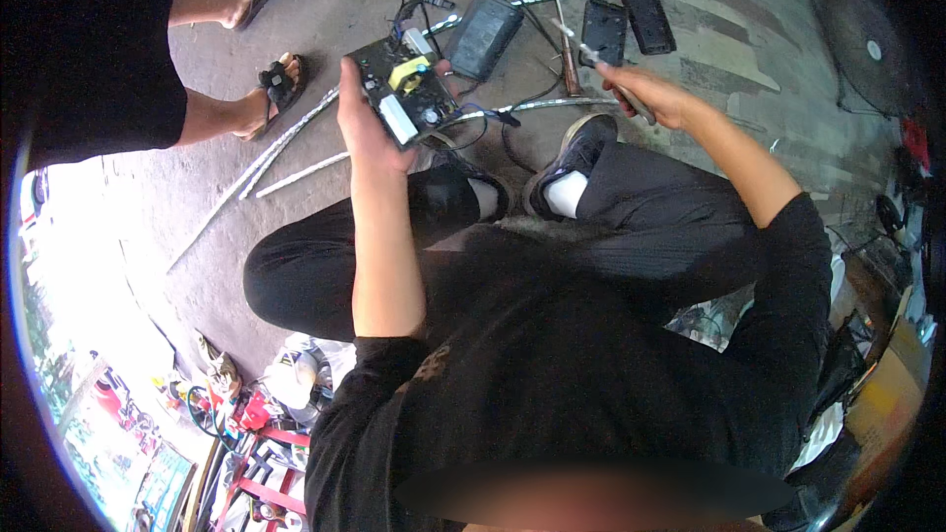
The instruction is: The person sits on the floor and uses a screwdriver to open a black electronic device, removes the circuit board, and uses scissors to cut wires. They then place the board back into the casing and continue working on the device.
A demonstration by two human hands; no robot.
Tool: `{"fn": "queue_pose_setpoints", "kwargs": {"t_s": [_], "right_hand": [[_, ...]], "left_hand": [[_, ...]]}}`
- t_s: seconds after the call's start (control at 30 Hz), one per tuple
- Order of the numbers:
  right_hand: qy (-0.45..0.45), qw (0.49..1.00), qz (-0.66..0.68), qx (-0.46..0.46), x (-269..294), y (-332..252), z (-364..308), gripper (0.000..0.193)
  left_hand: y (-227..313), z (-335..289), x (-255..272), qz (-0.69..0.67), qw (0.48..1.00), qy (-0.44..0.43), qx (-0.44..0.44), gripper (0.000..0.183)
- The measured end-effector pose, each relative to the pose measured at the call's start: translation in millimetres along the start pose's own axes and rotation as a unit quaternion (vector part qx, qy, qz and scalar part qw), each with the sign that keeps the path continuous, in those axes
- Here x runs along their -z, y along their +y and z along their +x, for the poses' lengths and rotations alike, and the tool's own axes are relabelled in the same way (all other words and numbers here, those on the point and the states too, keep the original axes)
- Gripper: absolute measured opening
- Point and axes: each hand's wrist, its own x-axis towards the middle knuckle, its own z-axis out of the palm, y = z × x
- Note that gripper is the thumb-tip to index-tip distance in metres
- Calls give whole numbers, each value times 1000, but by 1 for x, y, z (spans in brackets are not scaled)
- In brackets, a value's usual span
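Nearest, the person sits on the concrete floor point(222, 246) with knees bent outward, in dark trousers point(670, 202), the dark shoes point(588, 143) close together. At the floor's near left corner lies mixed clutter point(266, 424), partly red and white; at its near right corner, a piece of cardboard point(882, 394).

Ahead of the knees, the left hand point(369, 128) has its grip closed on a circuit board point(406, 91), raised above the floor, component side visible; a yellow part and pale blocks are noted on it. The right hand point(647, 97) has its grip closed around a slender tool point(589, 52), its tip directed forward and left. Tool and board are apart.

Beyond the shoes, silvery strips point(296, 146) and dark wires point(540, 25) lie on the floor. A brown-handled tool point(571, 69) lies between a black casing point(484, 35) and two black shells point(603, 32), which lie side by side toward the floor's far edge. Toward the left edge stands another person, feet in dark sandals point(282, 85). A round dark fan point(867, 51) is at the right edge.
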Motion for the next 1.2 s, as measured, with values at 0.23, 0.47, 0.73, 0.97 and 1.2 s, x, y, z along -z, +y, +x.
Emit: {"fn": "queue_pose_setpoints", "kwargs": {"t_s": [0.23, 0.47, 0.73, 0.97, 1.2], "right_hand": [[-137, 980, 78, 123, -18, -19, 11, 42], [-6, 941, -264, 210, -32, -69, -27, 55], [18, 904, -337, 264, -25, -58, -23, 62], [-23, 890, -311, 333, -22, -48, -28, 66], [-98, 890, -265, 359, -8, -33, -44, 57]], "left_hand": [[-12, 36, 18, -43, 999, -11, 6, 75], [-12, 49, 12, -22, 998, -63, 11, 73], [0, 7, -1, 44, 988, -136, 64, 79], [-8, -34, -18, 97, 971, -184, 121, 82], [6, -48, -20, 166, 960, -211, 76, 83]]}}
